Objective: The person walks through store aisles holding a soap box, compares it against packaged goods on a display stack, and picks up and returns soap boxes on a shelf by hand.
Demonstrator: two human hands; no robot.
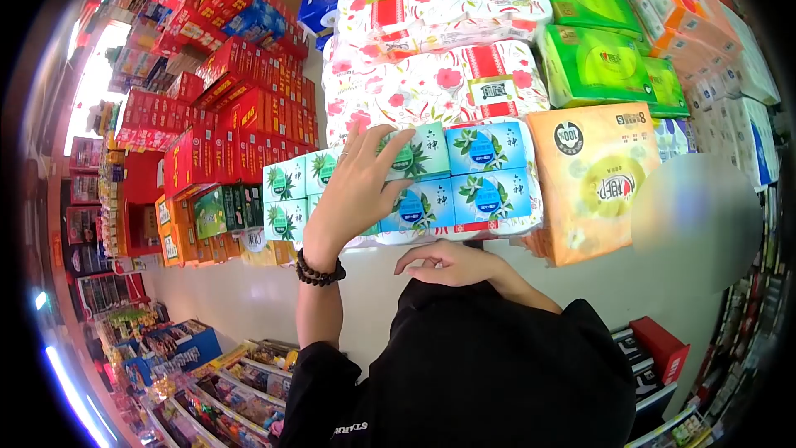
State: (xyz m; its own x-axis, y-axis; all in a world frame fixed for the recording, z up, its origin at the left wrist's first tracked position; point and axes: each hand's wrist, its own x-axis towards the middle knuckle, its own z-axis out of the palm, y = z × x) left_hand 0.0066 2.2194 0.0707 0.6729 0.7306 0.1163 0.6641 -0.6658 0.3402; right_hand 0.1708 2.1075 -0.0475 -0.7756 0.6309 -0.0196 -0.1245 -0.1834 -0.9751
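My left hand [358, 178], with a dark bead bracelet [319, 272] on its wrist, reaches over rows of small soap boxes. Its fingers are spread and rest on a green soap box [427, 152] with a leaf print; the thumb lies lower, near a blue soap box [421, 203] with white flowers. More green boxes [285, 180] stand left of the hand, partly covered by it. More blue boxes [489, 148] stand to the right. My right hand [448, 265] hovers in front of my body, below the stack, fingers loosely bent and apart, holding nothing.
Under and behind the boxes lie flowered toilet paper packs [414, 87]. An orange tissue pack [580, 207] stands at the right, with green tissue packs [599, 66] behind it. Red cartons [240, 129] are piled at the left. Shelves of goods [224, 394] stand below left.
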